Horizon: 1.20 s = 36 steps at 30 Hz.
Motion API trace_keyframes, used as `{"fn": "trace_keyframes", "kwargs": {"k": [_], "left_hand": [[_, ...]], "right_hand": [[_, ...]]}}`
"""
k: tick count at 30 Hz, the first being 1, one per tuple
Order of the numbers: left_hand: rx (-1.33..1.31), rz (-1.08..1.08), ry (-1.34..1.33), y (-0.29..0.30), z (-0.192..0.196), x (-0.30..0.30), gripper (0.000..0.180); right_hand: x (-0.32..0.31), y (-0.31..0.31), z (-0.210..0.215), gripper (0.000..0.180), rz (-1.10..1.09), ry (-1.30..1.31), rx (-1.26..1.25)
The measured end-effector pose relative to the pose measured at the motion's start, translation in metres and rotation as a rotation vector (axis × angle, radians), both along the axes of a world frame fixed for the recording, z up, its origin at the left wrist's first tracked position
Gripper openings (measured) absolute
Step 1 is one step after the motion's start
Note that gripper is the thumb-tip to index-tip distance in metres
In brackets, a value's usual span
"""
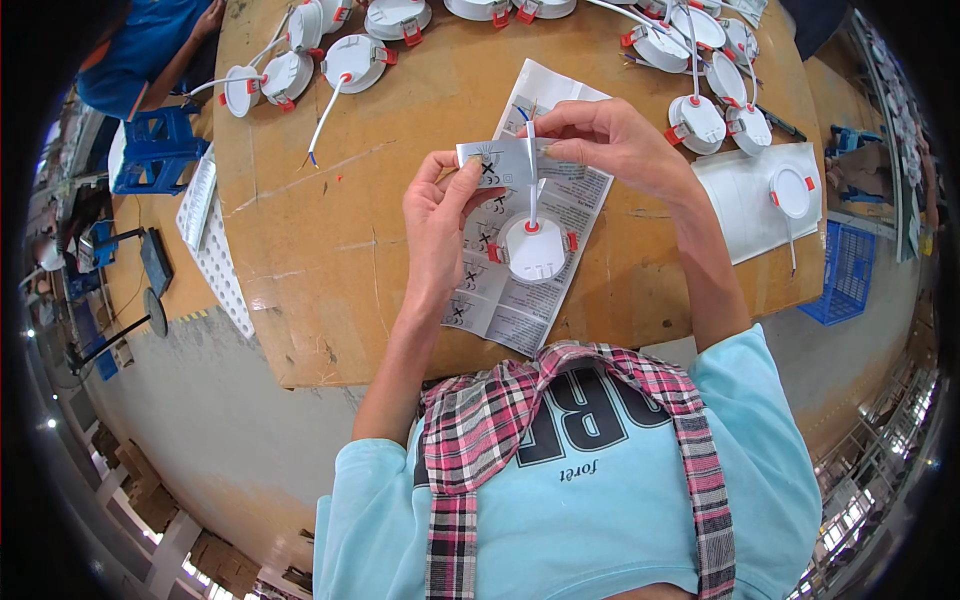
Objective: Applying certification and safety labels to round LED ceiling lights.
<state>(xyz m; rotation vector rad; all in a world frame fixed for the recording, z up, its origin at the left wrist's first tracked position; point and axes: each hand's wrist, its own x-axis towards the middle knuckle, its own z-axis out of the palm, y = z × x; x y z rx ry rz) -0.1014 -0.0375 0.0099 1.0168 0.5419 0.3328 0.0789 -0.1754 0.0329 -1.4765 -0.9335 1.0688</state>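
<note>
A round white downlight (540, 262) with red spring clips lies face down on a sheet of printed labels (520, 322). Its white cable (533, 185) runs up from a red grommet and ends in bare blue and brown wires. Behind the cable spans a small white label (512, 164). My left hand (437, 215) pinches the label's left end between thumb and fingers. On the other side of the cable, my right hand (615, 145) is closed with thumb and forefinger at the label's right end, close to the cable tip.
More downlights (357, 62) with cables line the table's far edge, and several cluster at the far right (697, 125). One downlight (790, 190) lies on a white sheet (735, 205) at the right. A person in blue (150, 50) is at the far left, near a blue stool (160, 150).
</note>
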Motion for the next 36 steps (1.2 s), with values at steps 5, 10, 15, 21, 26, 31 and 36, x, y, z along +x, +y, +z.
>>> {"fn": "trace_keyframes", "kwargs": {"k": [5,10,15,21,26,31,36], "left_hand": [[-0.006,0.008,0.029,0.0,0.0,0.002,0.013],[0.02,0.009,0.057,-0.001,0.003,0.004,0.015],[0.037,-0.01,0.084,-0.001,0.001,0.002,0.015],[0.02,-0.011,0.065,-0.003,0.001,0.002,0.019],[0.067,-0.054,0.105,-0.01,0.008,0.003,0.039],[0.096,-0.058,0.113,-0.021,0.012,0.001,0.084],[0.124,-0.044,0.096,-0.026,0.007,-0.004,0.101]], "right_hand": [[0.004,-0.001,0.007,0.028,-0.028,-0.003,-0.1],[0.006,-0.001,0.004,0.024,0.013,-0.034,-0.12],[0.002,-0.002,0.004,0.028,0.009,-0.044,-0.141],[-0.002,-0.002,-0.001,0.035,0.049,0.005,-0.076],[-0.002,-0.003,0.004,0.038,0.022,0.058,-0.077],[-0.003,-0.003,0.003,0.038,-0.011,0.155,-0.11],[-0.01,-0.005,0.007,0.037,-0.062,0.137,-0.104]]}}
